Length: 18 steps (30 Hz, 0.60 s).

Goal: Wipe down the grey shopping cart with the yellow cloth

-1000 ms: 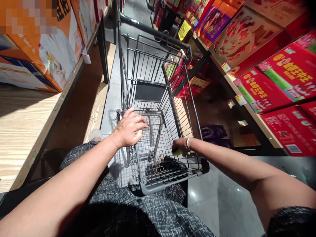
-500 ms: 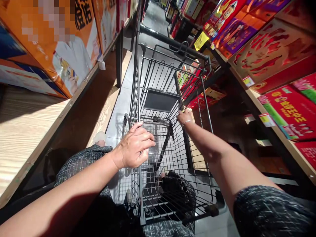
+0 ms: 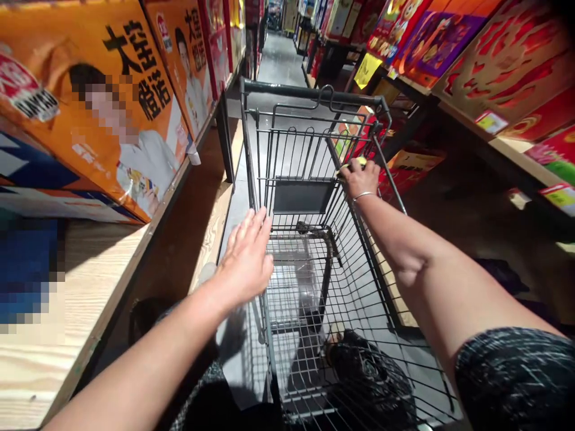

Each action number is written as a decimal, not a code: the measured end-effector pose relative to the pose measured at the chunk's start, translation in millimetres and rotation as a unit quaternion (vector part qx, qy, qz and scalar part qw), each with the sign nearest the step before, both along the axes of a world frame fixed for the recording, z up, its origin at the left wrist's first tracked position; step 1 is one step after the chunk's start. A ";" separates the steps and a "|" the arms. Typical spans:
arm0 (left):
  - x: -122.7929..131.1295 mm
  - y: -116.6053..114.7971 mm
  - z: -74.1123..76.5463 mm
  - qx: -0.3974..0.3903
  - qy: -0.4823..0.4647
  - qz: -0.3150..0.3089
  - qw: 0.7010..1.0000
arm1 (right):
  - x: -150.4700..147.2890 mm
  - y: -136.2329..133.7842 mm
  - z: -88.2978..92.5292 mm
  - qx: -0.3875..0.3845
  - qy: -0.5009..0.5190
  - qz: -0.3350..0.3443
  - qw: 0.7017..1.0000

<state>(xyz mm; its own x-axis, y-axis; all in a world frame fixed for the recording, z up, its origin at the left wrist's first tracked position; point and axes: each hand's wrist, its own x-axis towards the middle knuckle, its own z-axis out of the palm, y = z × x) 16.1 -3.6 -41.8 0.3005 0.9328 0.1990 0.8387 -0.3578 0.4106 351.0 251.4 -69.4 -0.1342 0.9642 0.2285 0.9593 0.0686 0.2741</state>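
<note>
A black wire shopping cart (image 3: pixel 307 92) stands in front of me in a shop aisle. My left hand (image 3: pixel 247 258) hovers over the cart's left rim with fingers stretched flat and nothing in it. My right hand (image 3: pixel 360 178) reaches far along the right rim, near the handle end. Its fingers are closed over a small yellow thing (image 3: pixel 360 160) that presses against the rim; I cannot make out what it is. A dark plate (image 3: pixel 303 196) hangs on the cart's inner flap between the two hands.
Orange boxes (image 3: pixel 135 120) lean on a wooden shelf (image 3: pixel 54 287) at my left. Red and purple gift boxes (image 3: pixel 498 66) fill the shelves at my right, with a yellow price tag (image 3: pixel 366 69). The grey aisle floor (image 3: pixel 278 60) runs ahead beyond the cart.
My left hand has let go of the left rim and opened flat. My right hand has slid along the right rim away from me, still on the yellow thing. The view has tilted up.
</note>
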 end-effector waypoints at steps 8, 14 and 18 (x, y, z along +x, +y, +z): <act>24.0 -77.9 -7.7 -0.046 0.057 0.005 0.997 | 10.2 -39.0 -75.8 -0.191 0.004 0.039 0.981; -4.0 -45.6 -1.9 -0.121 0.070 0.063 0.988 | -14.8 -67.5 -111.0 -0.282 0.070 0.000 0.957; -18.5 -20.2 11.8 -0.132 0.113 0.115 0.978 | -29.9 -69.0 -104.2 -0.270 0.156 -0.068 0.948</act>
<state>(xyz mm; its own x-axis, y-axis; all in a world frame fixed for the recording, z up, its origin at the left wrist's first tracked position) -2.4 -23.8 -30.0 0.0846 0.9909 -0.1049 0.9645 -0.0551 0.2581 321.2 182.4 -173.6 -0.0072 0.9554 -0.2953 0.9978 -0.0124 -0.0647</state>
